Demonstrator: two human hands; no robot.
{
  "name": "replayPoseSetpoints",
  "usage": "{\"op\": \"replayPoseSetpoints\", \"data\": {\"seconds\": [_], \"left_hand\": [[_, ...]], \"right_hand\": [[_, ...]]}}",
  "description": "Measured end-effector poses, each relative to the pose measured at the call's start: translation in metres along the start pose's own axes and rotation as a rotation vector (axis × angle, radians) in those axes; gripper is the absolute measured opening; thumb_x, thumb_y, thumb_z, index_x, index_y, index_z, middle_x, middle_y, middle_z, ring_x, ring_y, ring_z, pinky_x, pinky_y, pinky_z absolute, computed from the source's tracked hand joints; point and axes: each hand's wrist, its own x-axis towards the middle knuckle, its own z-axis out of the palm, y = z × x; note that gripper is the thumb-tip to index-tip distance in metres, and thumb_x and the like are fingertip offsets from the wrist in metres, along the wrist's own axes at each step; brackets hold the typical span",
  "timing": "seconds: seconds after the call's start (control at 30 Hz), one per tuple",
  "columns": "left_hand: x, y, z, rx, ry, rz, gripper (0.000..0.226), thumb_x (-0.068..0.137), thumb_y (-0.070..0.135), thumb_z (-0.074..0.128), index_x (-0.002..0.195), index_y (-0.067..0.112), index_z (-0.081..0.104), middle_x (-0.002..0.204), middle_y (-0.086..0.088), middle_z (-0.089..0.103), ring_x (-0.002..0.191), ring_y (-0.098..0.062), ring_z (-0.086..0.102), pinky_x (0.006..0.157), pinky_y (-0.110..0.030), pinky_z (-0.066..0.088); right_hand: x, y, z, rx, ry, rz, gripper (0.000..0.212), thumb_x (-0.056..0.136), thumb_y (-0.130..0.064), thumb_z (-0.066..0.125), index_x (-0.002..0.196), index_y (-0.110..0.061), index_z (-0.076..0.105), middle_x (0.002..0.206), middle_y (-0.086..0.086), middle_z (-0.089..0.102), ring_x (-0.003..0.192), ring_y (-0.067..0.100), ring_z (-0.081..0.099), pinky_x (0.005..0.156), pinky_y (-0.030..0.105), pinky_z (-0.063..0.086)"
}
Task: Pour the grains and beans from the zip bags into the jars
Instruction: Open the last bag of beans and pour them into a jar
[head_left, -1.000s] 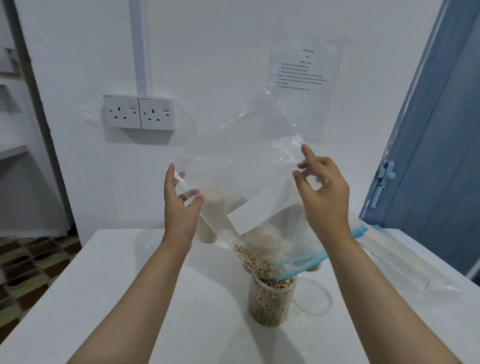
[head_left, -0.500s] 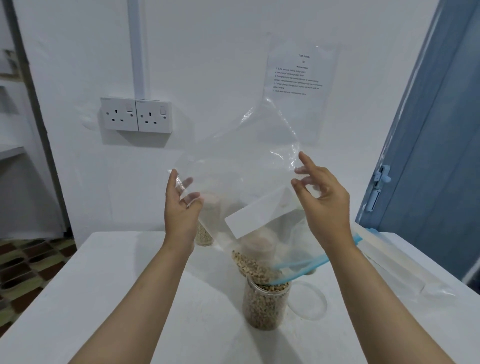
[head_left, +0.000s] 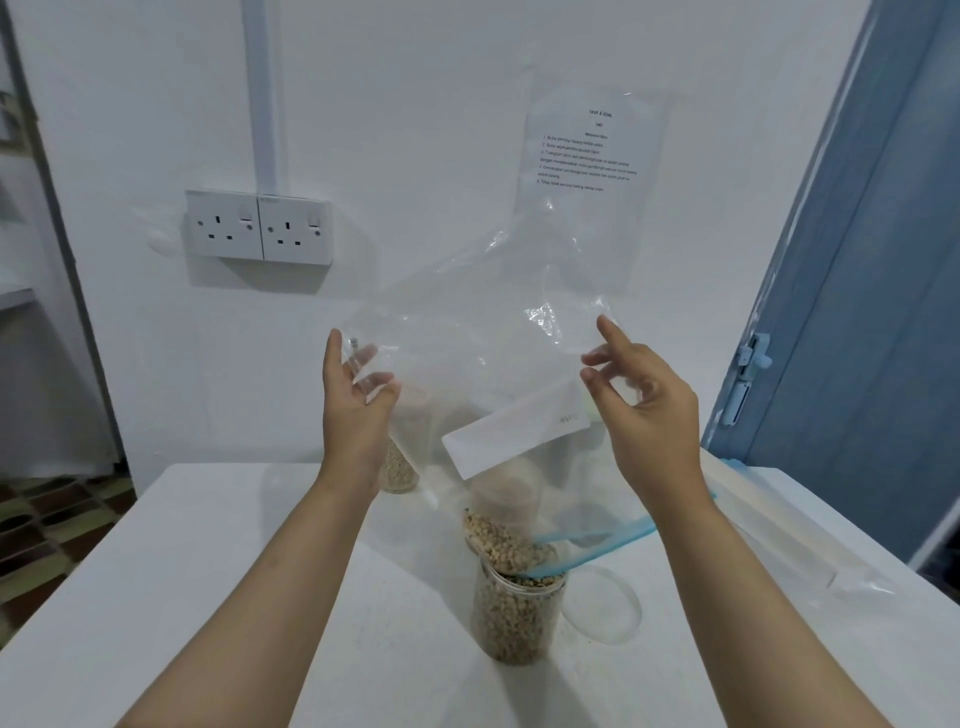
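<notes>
White wall behind, with a double socket (head_left: 260, 227) and a printed sheet (head_left: 587, 171); blue door (head_left: 878, 291) to the right. White table (head_left: 208, 597) below. Clear zip bag (head_left: 483, 364) upended over it, blue zip mouth down in the open jar (head_left: 514, 608) of beans, near full. Left hand (head_left: 356, 405) pinches one upper corner of the bag, right hand (head_left: 644, 410) the other. Clear lid (head_left: 602, 605) flat just beside the jar.

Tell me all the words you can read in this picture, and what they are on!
"TASK & GOAL": the heading on the paper sheet stuck to the wall.
The numbered lines under that heading: too small and blurred to read.
A faint mark on the bag's white label: too blurred to read.
The sockets and jars show no words.
</notes>
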Motion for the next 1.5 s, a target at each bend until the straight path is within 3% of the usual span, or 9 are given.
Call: {"op": "replayPoseSetpoints", "data": {"seconds": [0.17, 0.27, 0.57, 0.77, 0.87, 1.0, 1.37, 1.5], "left_hand": [[-0.001, 0.004, -0.001, 0.016, -0.011, 0.014, 0.076, 0.096, -0.001, 0.057, 0.154, 0.034, 0.022, 0.140, 0.008, 0.048, 0.098, -0.003, 0.059, 0.104, -0.030, 0.046], [-0.001, 0.005, -0.001, 0.032, -0.018, 0.025, 0.076, 0.095, -0.001, 0.058, 0.153, 0.035, 0.023, 0.142, 0.008, 0.046, 0.102, -0.005, 0.060, 0.108, -0.035, 0.045], [-0.001, 0.010, 0.006, 0.017, -0.049, 0.054, 0.078, 0.097, 0.001, 0.057, 0.154, 0.038, 0.019, 0.146, 0.016, 0.038, 0.116, -0.004, 0.061, 0.094, -0.019, 0.045], [-0.002, 0.012, 0.010, 0.001, -0.042, 0.071, 0.076, 0.097, 0.002, 0.056, 0.154, 0.037, 0.020, 0.148, 0.016, 0.037, 0.117, -0.005, 0.061, 0.092, -0.017, 0.047], [-0.003, 0.012, 0.011, 0.003, -0.033, 0.072, 0.076, 0.096, 0.001, 0.057, 0.154, 0.035, 0.021, 0.149, 0.015, 0.039, 0.116, -0.003, 0.061, 0.093, -0.020, 0.047], [-0.003, 0.009, 0.012, -0.014, -0.035, 0.045, 0.076, 0.096, -0.001, 0.057, 0.152, 0.037, 0.024, 0.149, 0.006, 0.043, 0.115, -0.004, 0.062, 0.106, -0.032, 0.046], [-0.007, 0.013, 0.015, -0.013, -0.045, 0.091, 0.072, 0.096, 0.000, 0.057, 0.152, 0.035, 0.026, 0.150, 0.018, 0.039, 0.119, -0.007, 0.060, 0.108, -0.032, 0.043], [-0.008, 0.012, 0.015, -0.021, -0.043, 0.083, 0.069, 0.096, -0.001, 0.057, 0.149, 0.036, 0.033, 0.146, 0.024, 0.040, 0.119, -0.004, 0.060, 0.112, -0.038, 0.041]], "right_hand": [[-0.001, -0.001, 0.004, 0.028, 0.017, 0.017, 0.046, 0.094, -0.005, 0.064, 0.136, -0.023, 0.058, 0.099, -0.008, 0.067, 0.088, 0.004, 0.061, 0.085, 0.008, 0.043], [-0.001, -0.001, 0.004, 0.042, 0.023, 0.024, 0.046, 0.094, -0.005, 0.064, 0.136, -0.022, 0.058, 0.100, -0.007, 0.068, 0.089, 0.004, 0.061, 0.085, 0.009, 0.043], [-0.001, 0.001, 0.001, 0.037, 0.042, 0.002, 0.047, 0.095, -0.006, 0.064, 0.139, -0.021, 0.056, 0.102, -0.006, 0.066, 0.090, 0.005, 0.061, 0.089, 0.011, 0.044], [0.000, 0.002, 0.000, 0.021, 0.061, -0.021, 0.047, 0.096, -0.007, 0.063, 0.141, -0.021, 0.054, 0.103, -0.009, 0.065, 0.090, 0.003, 0.060, 0.088, 0.008, 0.043], [0.000, 0.003, -0.001, 0.034, 0.059, -0.027, 0.047, 0.096, -0.007, 0.063, 0.140, -0.020, 0.055, 0.103, -0.007, 0.065, 0.090, 0.004, 0.060, 0.087, 0.009, 0.043], [0.000, 0.004, -0.002, 0.086, 0.057, -0.031, 0.048, 0.095, -0.004, 0.063, 0.139, -0.021, 0.055, 0.102, -0.005, 0.065, 0.090, 0.007, 0.060, 0.089, 0.013, 0.043], [0.002, 0.006, -0.005, 0.048, 0.058, -0.071, 0.048, 0.096, -0.005, 0.063, 0.140, -0.021, 0.055, 0.103, -0.008, 0.064, 0.091, 0.005, 0.060, 0.088, 0.008, 0.041], [0.003, 0.006, -0.005, 0.033, 0.028, -0.076, 0.048, 0.096, -0.006, 0.063, 0.139, -0.027, 0.053, 0.102, -0.010, 0.064, 0.092, 0.004, 0.060, 0.089, 0.008, 0.041]]}}
